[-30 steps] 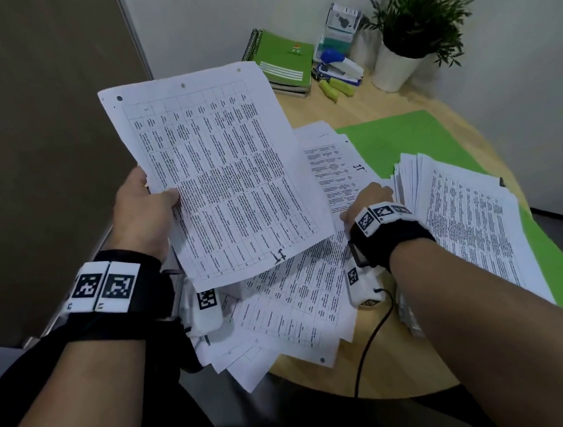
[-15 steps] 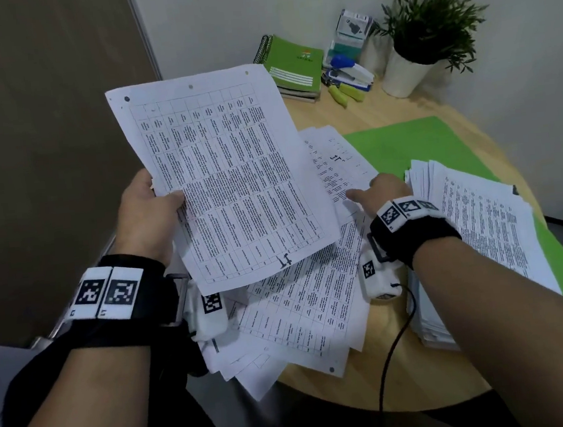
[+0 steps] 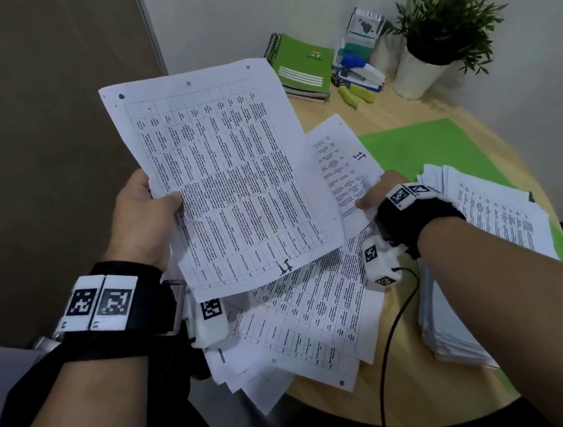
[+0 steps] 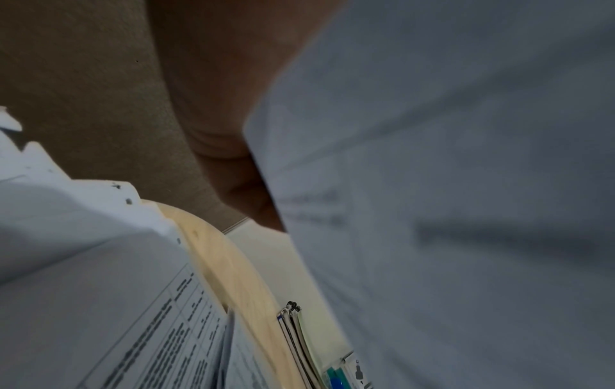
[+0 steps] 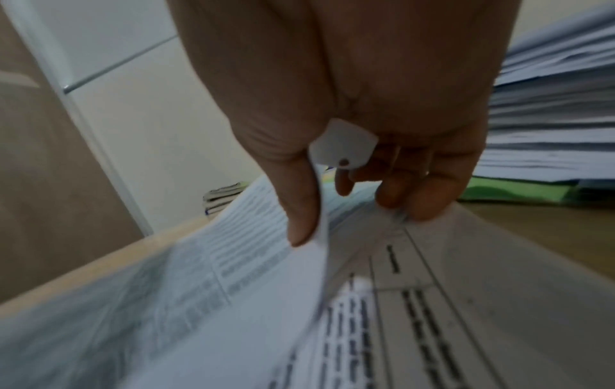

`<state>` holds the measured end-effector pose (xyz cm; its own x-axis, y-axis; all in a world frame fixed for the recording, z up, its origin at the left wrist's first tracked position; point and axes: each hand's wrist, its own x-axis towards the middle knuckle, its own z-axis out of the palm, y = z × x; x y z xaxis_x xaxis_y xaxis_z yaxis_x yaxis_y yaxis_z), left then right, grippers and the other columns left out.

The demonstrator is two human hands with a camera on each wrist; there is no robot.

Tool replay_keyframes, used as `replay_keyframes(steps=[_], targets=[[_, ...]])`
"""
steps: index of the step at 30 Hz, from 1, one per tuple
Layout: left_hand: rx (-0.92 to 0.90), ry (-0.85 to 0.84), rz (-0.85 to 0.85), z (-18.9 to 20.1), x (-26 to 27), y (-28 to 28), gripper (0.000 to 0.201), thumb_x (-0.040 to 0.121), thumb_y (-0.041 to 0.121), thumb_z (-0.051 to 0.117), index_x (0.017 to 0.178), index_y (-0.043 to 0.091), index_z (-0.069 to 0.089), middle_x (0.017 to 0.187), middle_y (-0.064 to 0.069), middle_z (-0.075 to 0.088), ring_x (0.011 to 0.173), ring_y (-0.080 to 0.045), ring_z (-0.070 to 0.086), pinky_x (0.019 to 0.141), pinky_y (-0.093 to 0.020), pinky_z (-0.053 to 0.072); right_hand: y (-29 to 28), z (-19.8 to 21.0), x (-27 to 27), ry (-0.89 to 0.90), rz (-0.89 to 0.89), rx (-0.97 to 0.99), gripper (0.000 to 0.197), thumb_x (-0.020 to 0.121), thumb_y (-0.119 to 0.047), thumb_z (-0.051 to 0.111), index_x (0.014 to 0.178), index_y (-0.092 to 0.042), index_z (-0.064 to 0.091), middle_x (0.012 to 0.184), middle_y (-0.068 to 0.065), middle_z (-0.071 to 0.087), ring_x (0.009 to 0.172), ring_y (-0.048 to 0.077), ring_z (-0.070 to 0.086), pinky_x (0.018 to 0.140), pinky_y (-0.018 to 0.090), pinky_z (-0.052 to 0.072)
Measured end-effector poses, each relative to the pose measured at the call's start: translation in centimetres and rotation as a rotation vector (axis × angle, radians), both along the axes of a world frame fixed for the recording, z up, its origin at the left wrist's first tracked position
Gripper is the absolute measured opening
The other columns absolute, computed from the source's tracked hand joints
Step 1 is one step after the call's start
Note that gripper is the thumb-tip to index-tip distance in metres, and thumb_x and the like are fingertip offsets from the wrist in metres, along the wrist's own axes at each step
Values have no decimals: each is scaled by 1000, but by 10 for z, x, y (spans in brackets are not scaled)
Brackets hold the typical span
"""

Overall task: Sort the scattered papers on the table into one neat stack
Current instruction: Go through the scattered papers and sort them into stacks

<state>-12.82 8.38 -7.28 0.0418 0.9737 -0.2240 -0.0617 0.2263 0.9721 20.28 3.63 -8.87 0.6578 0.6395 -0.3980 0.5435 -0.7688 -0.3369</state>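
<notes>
My left hand holds a bundle of printed table sheets up above the table's left side, thumb on the top page. In the left wrist view the held sheets fill the right half, with my thumb at their edge. My right hand pinches the corner of a printed sheet lying on the scattered papers; the right wrist view shows my thumb on top of that lifted sheet and my fingers under it. A thick pile of papers lies at the right.
A round wooden table carries a green mat under the pile. At the back stand green spiral notebooks, a stapler and small boxes and a potted plant. A black cable hangs from my right wrist.
My right hand moved away from me across the scattered papers and took hold of a sheet's corner. The left hand kept its bundle raised, almost still.
</notes>
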Motion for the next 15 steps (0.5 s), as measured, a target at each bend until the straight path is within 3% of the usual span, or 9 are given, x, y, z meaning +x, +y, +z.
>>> replay_keyframes(steps=[2, 3, 5, 8, 9, 12, 15], targets=[[-1, 2, -2, 0, 0, 0, 40, 96, -9, 46, 117, 22, 59, 110, 11, 68, 105, -12, 66, 96, -40, 52, -1, 0, 3, 97, -103, 120, 58, 80, -21, 76, 126, -1, 47, 105, 9, 55, 101, 33, 60, 86, 42, 51], [-1, 3, -6, 1, 0, -1, 40, 96, -9, 46, 117, 23, 59, 111, 10, 68, 106, -12, 66, 97, -40, 52, -3, -1, 5, 167, -150, 208, 68, 74, -21, 80, 131, -6, 45, 114, 8, 58, 103, 35, 61, 87, 45, 53], [-5, 1, -16, 1, 0, -2, 40, 95, -9, 46, 116, 23, 59, 112, 9, 68, 106, -12, 66, 97, -41, 52, -10, 1, 11, 291, -170, 394, 71, 65, -19, 82, 128, -15, 48, 117, 9, 63, 95, 35, 67, 75, 50, 58], [-18, -29, -47, 4, 1, -5, 38, 97, -8, 45, 119, 20, 59, 112, 5, 69, 102, -13, 69, 91, -38, 55, -21, 30, 8, 474, -74, 587, 55, 74, 0, 75, 122, -17, 53, 109, 13, 66, 87, 34, 69, 70, 49, 59], [-21, -42, -67, 5, 2, -7, 38, 97, -7, 45, 122, 19, 58, 112, 5, 70, 101, -13, 70, 87, -35, 57, -23, 42, 8, 560, -6, 606, 57, 72, 1, 77, 120, -18, 54, 110, 16, 67, 88, 37, 69, 72, 51, 58], [-25, -70, -143, 10, 5, -11, 39, 98, -6, 44, 125, 20, 57, 109, 7, 70, 95, -7, 71, 73, -24, 58, -31, 79, 6, 806, 213, 538, 82, 46, -16, 91, 120, -19, 55, 111, 19, 68, 96, 37, 68, 75, 48, 58], [0, 17, -229, 11, 5, -13, 38, 96, -3, 49, 124, 22, 58, 113, 5, 71, 101, -11, 70, 89, -35, 55, -31, 102, 3, 874, 373, 464, 86, 51, 2, 85, 129, -15, 51, 117, 22, 65, 105, 36, 65, 81, 45, 57]])
